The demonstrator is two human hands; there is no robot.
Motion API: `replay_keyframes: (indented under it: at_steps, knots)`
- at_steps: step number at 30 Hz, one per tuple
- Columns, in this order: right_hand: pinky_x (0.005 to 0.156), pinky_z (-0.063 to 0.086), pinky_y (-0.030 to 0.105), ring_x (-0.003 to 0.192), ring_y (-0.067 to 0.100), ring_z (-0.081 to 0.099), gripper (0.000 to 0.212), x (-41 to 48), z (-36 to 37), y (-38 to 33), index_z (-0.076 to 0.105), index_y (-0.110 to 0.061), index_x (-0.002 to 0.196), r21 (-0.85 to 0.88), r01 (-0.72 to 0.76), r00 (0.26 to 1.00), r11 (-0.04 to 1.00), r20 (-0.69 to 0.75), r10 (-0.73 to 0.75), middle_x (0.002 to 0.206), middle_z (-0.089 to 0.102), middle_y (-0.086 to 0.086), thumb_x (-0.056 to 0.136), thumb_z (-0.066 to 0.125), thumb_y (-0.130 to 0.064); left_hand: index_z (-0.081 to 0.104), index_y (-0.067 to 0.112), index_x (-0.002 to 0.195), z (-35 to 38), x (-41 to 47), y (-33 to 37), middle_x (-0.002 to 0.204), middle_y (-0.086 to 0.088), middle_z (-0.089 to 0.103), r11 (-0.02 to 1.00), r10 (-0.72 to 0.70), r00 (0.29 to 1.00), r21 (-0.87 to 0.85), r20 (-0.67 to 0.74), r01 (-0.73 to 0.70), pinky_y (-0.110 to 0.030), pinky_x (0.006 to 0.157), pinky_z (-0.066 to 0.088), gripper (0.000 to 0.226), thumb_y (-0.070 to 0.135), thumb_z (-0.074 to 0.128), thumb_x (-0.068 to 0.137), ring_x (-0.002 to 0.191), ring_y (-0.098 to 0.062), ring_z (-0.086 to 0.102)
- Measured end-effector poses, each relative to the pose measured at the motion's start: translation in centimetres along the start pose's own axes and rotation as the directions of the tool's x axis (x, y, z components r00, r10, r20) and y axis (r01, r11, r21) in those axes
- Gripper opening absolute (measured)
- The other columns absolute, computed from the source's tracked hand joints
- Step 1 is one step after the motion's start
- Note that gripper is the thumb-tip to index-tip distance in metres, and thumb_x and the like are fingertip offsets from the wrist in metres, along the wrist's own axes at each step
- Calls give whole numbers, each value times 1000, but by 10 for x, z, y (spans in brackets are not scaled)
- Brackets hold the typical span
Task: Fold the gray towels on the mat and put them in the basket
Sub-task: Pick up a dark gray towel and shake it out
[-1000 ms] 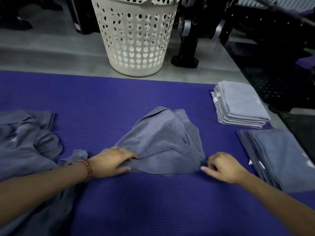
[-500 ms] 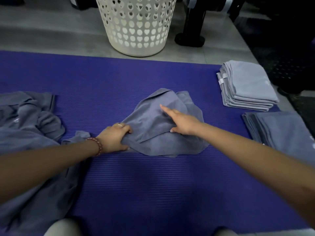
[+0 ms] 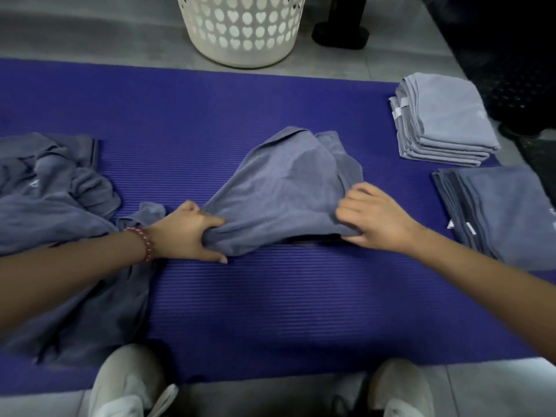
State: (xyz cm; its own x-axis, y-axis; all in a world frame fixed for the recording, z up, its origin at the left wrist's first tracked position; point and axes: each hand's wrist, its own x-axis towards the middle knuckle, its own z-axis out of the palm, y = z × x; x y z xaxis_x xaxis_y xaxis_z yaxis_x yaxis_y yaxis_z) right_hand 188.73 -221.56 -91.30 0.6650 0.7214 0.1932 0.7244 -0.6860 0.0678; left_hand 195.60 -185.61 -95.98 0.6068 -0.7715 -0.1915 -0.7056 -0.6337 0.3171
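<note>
Head view: white tags (image 3: 398, 108) stuck out of the left edge of the light stack (image 3: 445, 118), and more showed at the near edge of the dark stack (image 3: 505, 212). Any print on them was too small to read. A pale mark on the pile (image 3: 51, 206) of unfolded towels at the left was blurred.

The towel (image 3: 285, 188) lay crumpled mid-mat, between the two hands, which were well apart. The left hand (image 3: 186, 233), with a bead bracelet (image 3: 144, 239) at the wrist, gripped the towel's bunched near-left corner. The right hand (image 3: 373, 218) had its fingers curled on the near-right edge, pinching it. The near edge between them sat slightly raised off the mat (image 3: 270, 296), with shadow under it.

The basket (image 3: 243, 31) stood on the floor just beyond the mat, its top cut off by the frame. The dark stack ran out of view at the right. The left forearm covered part of the pile.
</note>
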Motion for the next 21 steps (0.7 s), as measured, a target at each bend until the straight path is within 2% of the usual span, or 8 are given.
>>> replay_keyframes:
  at_steps: [3,6,7,9,13,15,17,21]
  knots:
    - [65,40,34,69,19,50,22,-46,-4,-20,33,-27,63,168,-161,912,973,401,82,65,50,-7,67,51,-39,56,25,70,1,-17,12,55,7,53,968,112,991,-232,67,-94,-30,67,44,55,78,45,76,56,-9,54]
    - [70,47,35,73,17,55,31,-79,13,-35,46,-26,66,210,-481,517,851,852,82,77,54,-7,69,63,-52,53,28,73,17,-17,27,68,13,53,961,196,972,-223,126,-165,-23,68,40,46,73,46,78,68,-2,52]
    - [71,45,32,75,14,54,39,-84,17,-39,52,-25,71,181,-461,501,869,861,86,80,53,-9,68,61,-63,56,30,79,23,-15,31,78,17,53,967,230,967,-139,113,-214,-23,77,35,42,71,48,77,80,1,50]
    - [71,41,27,74,10,54,59,-85,21,-48,55,-23,75,156,-449,638,880,746,193,79,51,-12,68,40,-79,59,30,88,38,-14,27,95,18,53,954,292,955,56,50,-294,-26,92,22,34,59,52,72,98,0,41]
    - [80,44,29,91,9,52,45,-78,29,-53,56,-25,102,312,-459,824,832,499,268,99,55,-9,80,49,-63,51,32,87,32,-14,17,89,21,49,982,162,980,75,112,-171,-30,100,11,19,50,46,85,96,2,44]
    - [82,43,29,95,8,51,42,-77,33,-56,51,-25,110,297,-443,773,846,605,192,106,54,-11,80,60,-55,45,32,82,25,-10,15,77,19,49,990,104,989,80,108,-113,-32,97,21,36,57,20,84,80,0,47]
    - [71,40,30,82,9,52,33,-79,33,-56,48,-28,93,231,-465,714,855,668,208,91,57,-12,82,59,-57,43,29,81,20,-7,12,69,15,48,996,15,997,81,76,-21,-32,89,27,47,61,8,79,66,0,40]
    - [62,34,29,64,11,51,40,-88,22,-42,40,-28,62,132,-637,569,760,745,348,62,50,-10,85,55,-58,47,26,81,18,-4,6,71,11,48,1000,-18,1000,6,6,18,-30,72,32,40,60,26,82,70,-12,51]
